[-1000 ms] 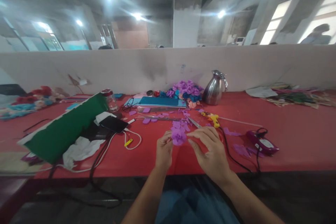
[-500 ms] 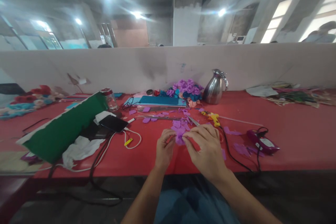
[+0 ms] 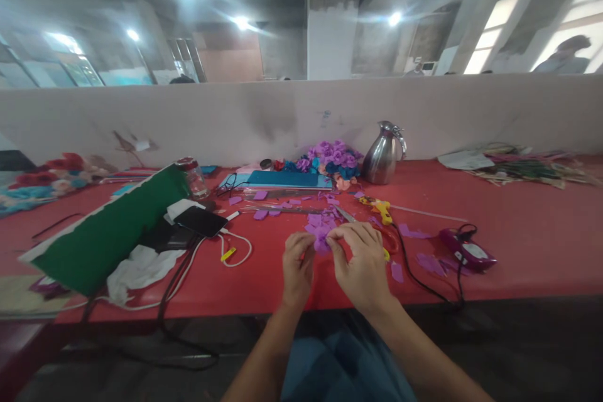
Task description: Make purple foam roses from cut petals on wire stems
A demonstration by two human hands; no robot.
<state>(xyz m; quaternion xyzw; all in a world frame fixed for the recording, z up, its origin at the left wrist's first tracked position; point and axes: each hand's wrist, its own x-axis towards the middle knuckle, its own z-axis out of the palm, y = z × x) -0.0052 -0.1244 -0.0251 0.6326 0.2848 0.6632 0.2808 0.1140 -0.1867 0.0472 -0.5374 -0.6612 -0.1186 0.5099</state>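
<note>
Between my two hands is a purple paper flower (image 3: 321, 240), held just above the red table's front part. My left hand (image 3: 298, 264) pinches its left side with thumb and fingers. On the other side my right hand (image 3: 360, 260) grips a petal edge between thumb and forefinger. Behind the flower lie loose purple paper pieces (image 3: 320, 221). Scissors (image 3: 345, 213) rest just beyond my right hand, their handles partly hidden by it. To the right is a yellow glue gun (image 3: 384, 211) with a black cord.
A bunch of purple and blue paper flowers (image 3: 332, 157) and a steel jug (image 3: 382, 157) stand by the wall. A phone (image 3: 200, 220), white cable and green board (image 3: 108, 232) occupy the left. A purple box (image 3: 466, 250) with a cord lies right.
My right hand has drawn slightly inward and turned, uncovering more of the scissors' handles and a purple piece beside it. Both hands remain on the flower. The view has shifted slightly.
</note>
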